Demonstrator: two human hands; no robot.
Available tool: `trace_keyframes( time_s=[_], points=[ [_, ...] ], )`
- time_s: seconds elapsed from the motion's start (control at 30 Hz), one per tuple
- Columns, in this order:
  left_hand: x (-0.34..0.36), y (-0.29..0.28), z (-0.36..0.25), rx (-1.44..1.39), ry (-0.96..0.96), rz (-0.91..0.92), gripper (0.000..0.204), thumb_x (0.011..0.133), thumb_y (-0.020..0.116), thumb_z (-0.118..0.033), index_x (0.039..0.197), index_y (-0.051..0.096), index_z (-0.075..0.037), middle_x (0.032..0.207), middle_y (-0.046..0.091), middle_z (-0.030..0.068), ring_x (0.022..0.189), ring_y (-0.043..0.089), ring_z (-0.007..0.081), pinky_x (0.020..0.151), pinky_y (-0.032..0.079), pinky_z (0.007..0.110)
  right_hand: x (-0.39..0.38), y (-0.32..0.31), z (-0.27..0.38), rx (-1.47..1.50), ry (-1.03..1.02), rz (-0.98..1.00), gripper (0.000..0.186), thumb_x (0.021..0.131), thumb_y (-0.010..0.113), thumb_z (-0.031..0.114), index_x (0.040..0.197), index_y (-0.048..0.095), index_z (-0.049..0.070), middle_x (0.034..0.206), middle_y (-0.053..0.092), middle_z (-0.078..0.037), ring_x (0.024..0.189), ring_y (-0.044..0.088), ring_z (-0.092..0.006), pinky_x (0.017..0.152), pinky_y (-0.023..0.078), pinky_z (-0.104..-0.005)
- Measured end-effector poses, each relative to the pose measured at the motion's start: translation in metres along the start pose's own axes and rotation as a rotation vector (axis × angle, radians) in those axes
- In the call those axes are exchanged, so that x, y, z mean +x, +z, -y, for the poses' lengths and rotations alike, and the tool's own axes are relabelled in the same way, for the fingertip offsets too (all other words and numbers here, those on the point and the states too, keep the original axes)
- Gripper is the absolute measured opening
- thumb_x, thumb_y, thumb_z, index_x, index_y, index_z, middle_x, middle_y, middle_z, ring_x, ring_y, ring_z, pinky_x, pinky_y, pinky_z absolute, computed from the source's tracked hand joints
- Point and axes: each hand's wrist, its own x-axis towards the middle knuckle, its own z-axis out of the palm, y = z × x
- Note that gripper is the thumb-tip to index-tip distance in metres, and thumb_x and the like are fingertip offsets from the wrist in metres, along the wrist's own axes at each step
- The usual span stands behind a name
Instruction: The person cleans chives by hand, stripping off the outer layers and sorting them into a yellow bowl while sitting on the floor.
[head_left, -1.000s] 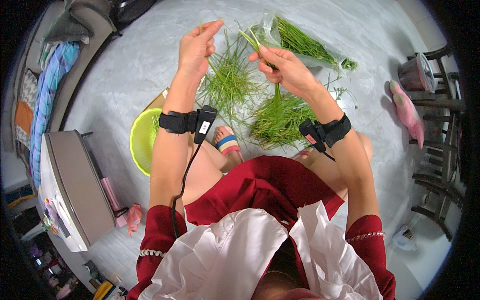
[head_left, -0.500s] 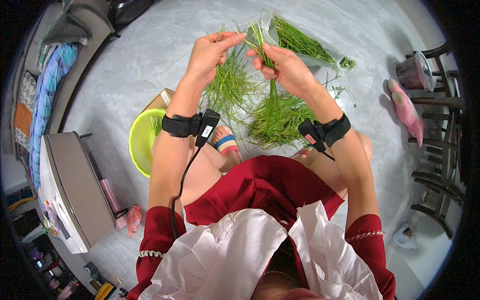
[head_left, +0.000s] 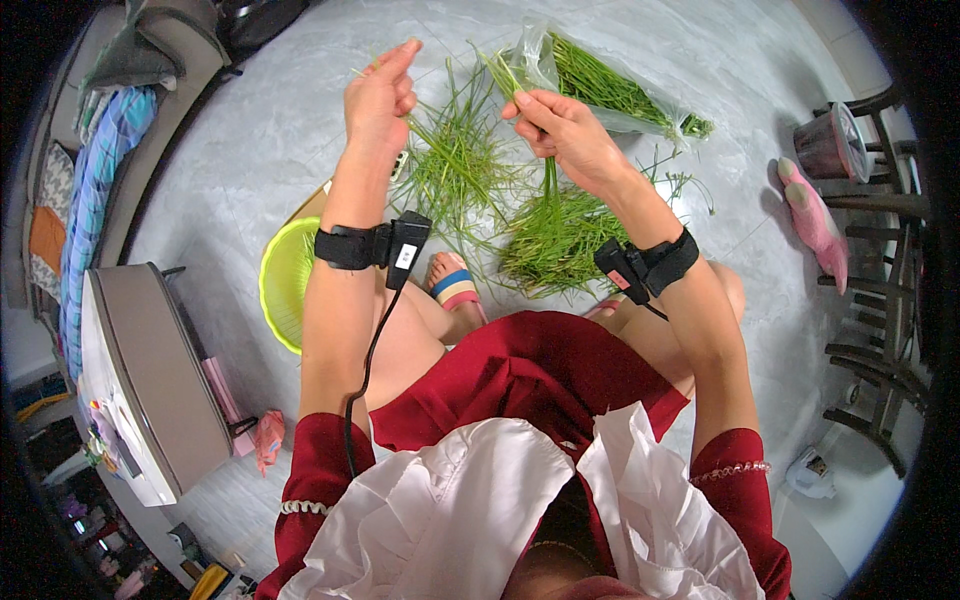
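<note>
My right hand (head_left: 563,130) is closed round a small bunch of long green chives (head_left: 550,195); their pale ends stick up past the fingers and the green tails hang down. My left hand (head_left: 380,100) is held up to the left, apart from the bunch, its fingers pressed together on what looks like a thin green blade. Between the hands on the floor lies a loose, scattered heap of green blades (head_left: 460,160). A denser pile of chives (head_left: 560,250) lies below my right hand. Beyond it, a clear plastic bag (head_left: 620,118) holds more chives.
A yellow-green basket (head_left: 285,290) stands beside my left forearm, partly hidden, with a cardboard box (head_left: 310,205) behind it. To the left are a grey-and-white table (head_left: 155,380) and a sofa (head_left: 150,190). Dark chairs (head_left: 880,330), a lidded tub (head_left: 835,145) and a pink plush toy (head_left: 812,225) stand right.
My left hand has come away from the chives' pale ends and moved left. My right hand keeps the bunch in nearly the same place.
</note>
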Motion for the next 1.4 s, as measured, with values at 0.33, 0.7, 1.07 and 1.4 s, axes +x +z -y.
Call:
trace_keyframes(
  time_s=[0.33, 0.7, 1.07, 1.4],
  points=[
    [-0.012, 0.018, 0.013, 0.146, -0.065, 0.222, 0.024, 0.08, 0.061, -0.019, 0.091, 0.061, 0.002, 0.056, 0.033, -0.0095, 0.043, 0.022, 0.0, 0.039, 0.016, 0.018, -0.001, 0.002, -0.002, 0.006, -0.028, 0.029, 0.03, 0.091, 0.042, 0.025, 0.095, 0.057, 0.0, 0.067, 0.05, 0.001, 0.055, 0.035, -0.0055, 0.05, 0.03, -0.0195],
    [-0.01, 0.003, -0.012, 0.102, -0.095, 0.24, 0.031, 0.085, 0.053, -0.023, 0.1, 0.054, 0.004, 0.062, 0.033, -0.0074, 0.046, 0.023, 0.0003, 0.039, 0.016, 0.017, 0.003, -0.026, -0.009, 0.019, -0.002, -0.277, 0.029, 0.091, 0.041, 0.025, 0.091, 0.053, -0.001, 0.085, 0.059, -0.009, 0.079, 0.057, -0.0144, 0.075, 0.046, -0.0269],
    [-0.015, 0.013, 0.002, 0.23, -0.101, 0.247, 0.022, 0.078, 0.062, -0.02, 0.087, 0.064, 0.001, 0.055, 0.033, -0.0098, 0.043, 0.02, 0.0003, 0.038, 0.014, 0.018, 0.002, -0.004, 0.016, -0.33, -0.076, -0.248, 0.039, 0.078, 0.058, 0.044, 0.089, 0.063, 0.007, 0.058, 0.03, 0.007, 0.051, 0.024, -0.0038, 0.046, 0.02, -0.0202],
    [-0.023, 0.025, 0.011, 0.277, -0.058, 0.292, 0.018, 0.079, 0.061, -0.018, 0.086, 0.065, -0.001, 0.059, 0.048, -0.0085, 0.044, 0.024, -0.0002, 0.038, 0.017, 0.017, 0.005, 0.008, 0.009, -0.331, -0.099, -0.205, 0.031, 0.075, 0.063, 0.039, 0.085, 0.066, 0.009, 0.055, 0.034, 0.01, 0.049, 0.026, -0.0021, 0.044, 0.02, -0.0193]
  ],
)
